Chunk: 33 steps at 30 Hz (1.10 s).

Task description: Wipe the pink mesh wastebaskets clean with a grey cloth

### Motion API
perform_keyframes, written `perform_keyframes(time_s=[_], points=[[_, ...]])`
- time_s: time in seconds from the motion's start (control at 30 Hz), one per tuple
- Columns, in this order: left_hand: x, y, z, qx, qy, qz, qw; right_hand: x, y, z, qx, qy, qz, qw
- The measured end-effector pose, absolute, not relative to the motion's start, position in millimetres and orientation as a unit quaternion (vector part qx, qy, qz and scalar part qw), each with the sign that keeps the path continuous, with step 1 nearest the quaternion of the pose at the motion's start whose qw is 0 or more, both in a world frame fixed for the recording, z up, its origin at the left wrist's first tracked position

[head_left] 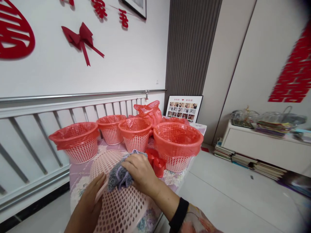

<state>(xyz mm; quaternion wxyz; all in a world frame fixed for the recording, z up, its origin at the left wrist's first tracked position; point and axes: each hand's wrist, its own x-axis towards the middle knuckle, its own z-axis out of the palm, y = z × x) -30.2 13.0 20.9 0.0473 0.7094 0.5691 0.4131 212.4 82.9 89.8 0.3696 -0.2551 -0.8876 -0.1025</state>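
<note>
A pink perforated plastic basket [121, 207] lies upside down on the table's near end. My left hand [88, 204] holds its left side, fingers wrapped against the wall. My right hand [142, 174] presses a grey-purple cloth [119, 176] onto the basket's upturned base, fingers closed over the cloth.
Several pink baskets lined with red plastic bags [178, 142] stand on the patterned table [77, 178] behind. A red bag bundle [149, 111] and a small red item [157, 165] lie among them. A white railing [36, 136] runs along the left. A low white cabinet [267, 145] with stacked books stands at the right.
</note>
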Motion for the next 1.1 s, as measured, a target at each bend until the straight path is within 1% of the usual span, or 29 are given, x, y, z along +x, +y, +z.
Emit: perform_keyframes(time_s=[0.1, 0.27, 0.4, 0.53, 0.67, 0.77, 0.83, 0.9, 1.0, 1.1], points=[[-39.3, 12.6, 3.3, 0.700, 0.592, 0.395, 0.055, 225.7, 90.9, 69.2, -0.305, -0.846, -0.040, 0.436], [-45.5, 6.5, 0.6, 0.703, 0.595, 0.388, 0.040, 248.8, 102.4, 21.9, -0.374, -0.775, 0.042, 0.508], [-48.6, 1.7, 0.2, 0.701, 0.591, 0.400, 0.026, 258.9, 102.5, -24.0, -0.442, -0.700, 0.107, 0.550], [-50.7, -0.9, -1.1, 0.685, 0.598, 0.415, 0.037, 252.5, 87.8, -63.5, -0.499, -0.607, 0.204, 0.585], [-51.9, -4.6, 3.2, 0.666, 0.605, 0.431, 0.065, 240.0, 74.8, -83.1, -0.501, -0.540, 0.269, 0.621], [-54.9, -8.9, 2.3, 0.648, 0.615, 0.440, 0.090, 240.9, 79.4, -67.9, -0.491, -0.533, 0.267, 0.636], [-56.9, -11.3, -2.7, 0.640, 0.616, 0.446, 0.110, 248.6, 87.7, -40.4, -0.493, -0.557, 0.215, 0.634], [-56.5, -12.6, -8.6, 0.634, 0.613, 0.452, 0.137, 258.4, 95.9, -2.7, -0.481, -0.617, 0.134, 0.609], [-47.7, -11.6, -10.2, 0.632, 0.611, 0.448, 0.164, 264.8, 101.2, 58.5, -0.406, -0.753, 0.053, 0.514], [-30.9, -6.1, 4.7, 0.642, 0.615, 0.438, 0.133, 250.7, 95.9, 105.1, -0.337, -0.855, -0.011, 0.394]])
